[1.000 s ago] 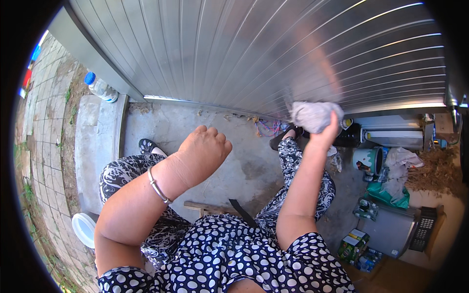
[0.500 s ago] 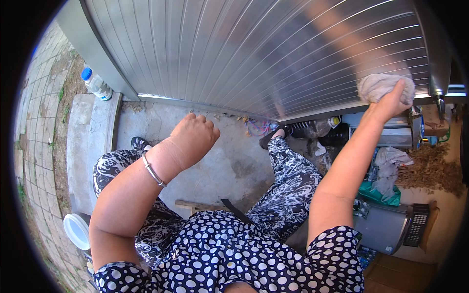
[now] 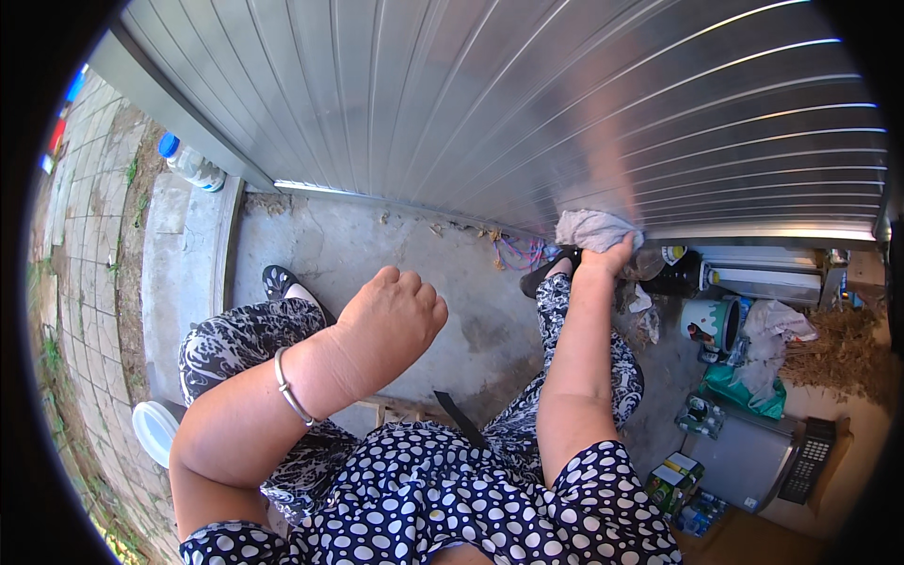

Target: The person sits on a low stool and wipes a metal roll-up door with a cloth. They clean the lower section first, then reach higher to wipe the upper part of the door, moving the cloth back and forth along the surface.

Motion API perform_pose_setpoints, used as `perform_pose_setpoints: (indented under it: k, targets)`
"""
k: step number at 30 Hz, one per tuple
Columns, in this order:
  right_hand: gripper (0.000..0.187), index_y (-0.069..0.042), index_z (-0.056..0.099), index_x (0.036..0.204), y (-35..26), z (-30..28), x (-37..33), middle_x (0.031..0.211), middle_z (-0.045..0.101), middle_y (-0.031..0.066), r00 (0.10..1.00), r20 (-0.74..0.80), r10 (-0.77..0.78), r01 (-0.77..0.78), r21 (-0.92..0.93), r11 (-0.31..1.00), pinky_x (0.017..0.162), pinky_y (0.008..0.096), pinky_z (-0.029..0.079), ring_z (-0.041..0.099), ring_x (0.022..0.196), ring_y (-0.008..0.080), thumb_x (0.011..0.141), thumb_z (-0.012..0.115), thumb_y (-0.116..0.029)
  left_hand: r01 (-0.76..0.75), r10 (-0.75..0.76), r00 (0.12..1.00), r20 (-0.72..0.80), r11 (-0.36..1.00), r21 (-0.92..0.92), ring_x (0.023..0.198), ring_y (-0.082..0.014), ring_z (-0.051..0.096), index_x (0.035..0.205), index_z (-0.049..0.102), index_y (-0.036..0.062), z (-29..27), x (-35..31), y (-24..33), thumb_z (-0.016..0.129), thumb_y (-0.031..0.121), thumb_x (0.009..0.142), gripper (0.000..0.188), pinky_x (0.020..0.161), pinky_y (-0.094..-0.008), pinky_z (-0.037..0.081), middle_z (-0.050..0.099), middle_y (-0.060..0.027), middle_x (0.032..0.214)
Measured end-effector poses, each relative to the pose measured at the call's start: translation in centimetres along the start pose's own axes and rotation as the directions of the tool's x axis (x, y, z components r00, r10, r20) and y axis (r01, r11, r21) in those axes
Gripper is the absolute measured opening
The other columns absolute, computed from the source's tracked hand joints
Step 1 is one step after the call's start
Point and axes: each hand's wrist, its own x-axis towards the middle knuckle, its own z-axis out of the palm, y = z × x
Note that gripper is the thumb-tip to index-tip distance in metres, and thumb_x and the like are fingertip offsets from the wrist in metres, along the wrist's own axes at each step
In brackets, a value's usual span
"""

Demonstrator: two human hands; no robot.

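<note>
Cloth (image 3: 595,229) leftward, at panel's lower edge (image 3: 753,233)

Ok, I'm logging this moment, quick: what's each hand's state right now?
Left hand: closed in a fist, nothing visible in it.
Right hand: holding a cloth.

The ribbed metal panel (image 3: 424,104) is cut off by the top edge. The grey cloth (image 3: 595,229) conceals the fingertips of the right hand (image 3: 609,259). The left hand's (image 3: 391,315) fingertips curl out of sight. The left arm (image 3: 223,428) partly obscures the white tub (image 3: 155,433).
</note>
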Motion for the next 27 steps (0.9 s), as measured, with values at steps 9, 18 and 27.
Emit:
perform_pose_setpoints:
  k: [9, 18, 27]
  targets:
    - [0.048, -0.004, 0.048, 0.133, 8.3, -7.3, 4.5, 0.139, 0.048, 0.0139, 0.867, -0.096, 0.489, -0.465, 0.196, 0.863, 0.109, 0.0510, 0.032, 0.044, 0.129, 0.0331, 0.099, 0.031, -0.035, 0.010, -0.011, 0.999, -0.044, 1.000, -0.025, 0.088, -0.0178, 0.057, 0.099, 0.056, 0.0047, 0.8, -0.2, -0.5, 0.060, 0.013, 0.081, 0.020, 0.074, -0.0287, 0.043, 0.058, -0.0023, 0.085]
    - [0.045, -0.002, 0.052, 0.127, 0.3, 0.0, -2.9, 0.127, 0.057, 0.0124, 0.991, -0.105, 0.087, -0.090, -0.020, 0.996, 0.100, 0.0484, 0.044, 0.055, 0.116, 0.0307, 0.093, 0.051, -0.033, 0.060, -0.060, 0.998, -0.021, 0.998, -0.001, 0.093, -0.0193, 0.059, 0.100, 0.058, 0.0053, 1.0, -0.3, -1.1, 0.061, 0.019, 0.083, 0.022, 0.080, -0.0308, 0.045, 0.061, -0.0039, 0.090]
    - [0.054, 0.000, 0.043, 0.133, -24.1, 15.7, -10.7, 0.129, 0.053, 0.0192, 0.749, 0.361, -0.555, 0.638, -0.171, 0.750, 0.096, 0.0527, 0.048, 0.054, 0.118, 0.0336, 0.089, 0.062, -0.025, 0.129, -0.132, 0.989, -0.073, 0.991, -0.039, 0.103, -0.0229, 0.058, 0.107, 0.060, 0.0068, 1.6, 0.2, -2.3, 0.065, 0.025, 0.085, 0.029, 0.089, -0.0343, 0.045, 0.063, -0.0068, 0.102]
